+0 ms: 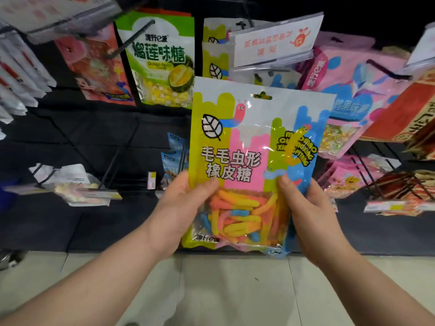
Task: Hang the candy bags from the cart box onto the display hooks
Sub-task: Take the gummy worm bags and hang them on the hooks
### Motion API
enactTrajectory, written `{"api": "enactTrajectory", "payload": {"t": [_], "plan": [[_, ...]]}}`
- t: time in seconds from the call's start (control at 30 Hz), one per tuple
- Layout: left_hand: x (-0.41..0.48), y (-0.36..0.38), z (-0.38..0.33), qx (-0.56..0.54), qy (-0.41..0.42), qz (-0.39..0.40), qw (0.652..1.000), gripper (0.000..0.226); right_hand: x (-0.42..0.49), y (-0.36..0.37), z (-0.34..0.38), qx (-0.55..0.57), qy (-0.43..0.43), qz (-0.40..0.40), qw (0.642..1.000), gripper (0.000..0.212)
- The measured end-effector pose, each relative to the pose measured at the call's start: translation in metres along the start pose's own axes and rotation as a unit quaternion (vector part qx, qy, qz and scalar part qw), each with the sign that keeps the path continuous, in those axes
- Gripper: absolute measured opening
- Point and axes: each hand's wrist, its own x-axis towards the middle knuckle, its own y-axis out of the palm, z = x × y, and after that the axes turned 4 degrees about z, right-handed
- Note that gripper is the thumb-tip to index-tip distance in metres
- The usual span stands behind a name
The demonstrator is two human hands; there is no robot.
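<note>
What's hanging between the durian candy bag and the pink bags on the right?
Head view: matching worm candy bags hang there, with a clear price label in front of them. The top of the held bag sits just below.

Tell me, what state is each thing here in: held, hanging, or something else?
gummy worm bag: upright, held in front of the hooks, not hung; its hang hole is free.
left hand: grips the bag's lower left edge.
right hand: grips the bag's lower right edge.
matching worm bags: hanging on a hook behind.
durian candy bag: hanging on a hook.
pink bag: hanging, tilted.
price tag holder: flipped up, print upside down.
</note>
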Motion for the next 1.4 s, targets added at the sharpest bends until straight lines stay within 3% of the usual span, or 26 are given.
{"api": "enactTrajectory", "payload": {"t": [0.13, 0.83, 1.0, 1.2, 1.4], "plan": [[0.015, 0.011, -0.005, -0.013, -0.010, -0.011, 1.000, 0.019, 0.008, -0.006, 0.009, -0.004, -0.003, -0.018, 1.000, 0.048], [0.038, 0.017, -0.012, 0.002, -0.002, -0.027, 1.000, 0.016, 0.034, -0.013, 0.017, -0.044, -0.009, -0.022, 0.999, 0.037], [0.037, 0.016, -0.011, 0.005, -0.010, -0.032, 0.999, 0.016, 0.035, -0.010, 0.016, -0.045, -0.004, -0.015, 0.999, 0.043], [0.038, 0.018, -0.016, 0.010, -0.006, -0.058, 0.998, 0.016, 0.041, -0.009, 0.020, -0.051, -0.012, -0.014, 0.999, 0.035], [0.036, 0.016, -0.014, 0.021, -0.014, -0.076, 0.997, 0.011, 0.044, -0.009, 0.019, -0.063, -0.006, -0.013, 0.998, 0.014]]}}
